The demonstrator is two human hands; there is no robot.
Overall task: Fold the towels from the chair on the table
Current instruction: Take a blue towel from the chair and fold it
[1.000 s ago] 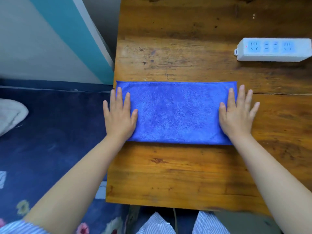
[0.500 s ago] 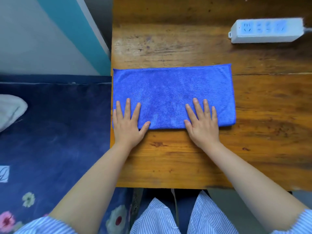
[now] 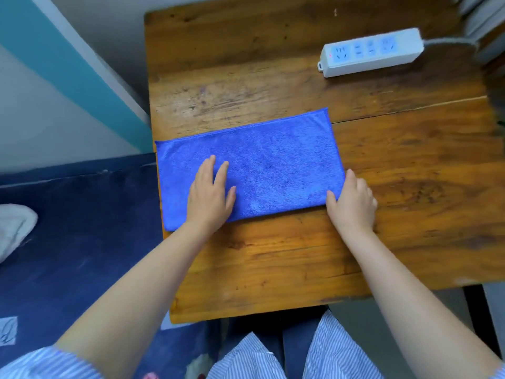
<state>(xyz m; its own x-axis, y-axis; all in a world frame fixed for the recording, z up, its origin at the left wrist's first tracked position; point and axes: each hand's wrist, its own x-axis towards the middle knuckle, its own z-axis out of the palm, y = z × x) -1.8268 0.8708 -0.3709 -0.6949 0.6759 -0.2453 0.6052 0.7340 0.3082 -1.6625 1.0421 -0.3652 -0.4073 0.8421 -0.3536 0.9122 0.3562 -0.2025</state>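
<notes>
Both hands have shifted right: left hand (image 3: 210,196) flat on one blue towel (image 3: 262,162), right hand (image 3: 352,203) pinching its corner.

Single head-worn view, steeply down and forward, close over wooden table (image 3: 273,255)

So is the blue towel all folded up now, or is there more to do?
Partly done. The blue towel already lies on the table as a flat, long strip, so it looks folded at least once. Right now the left hand presses flat on it, while the right hand takes its right end, probably to fold it across. That fold is left. Something pale lies off to the left, perhaps another towel.
</notes>
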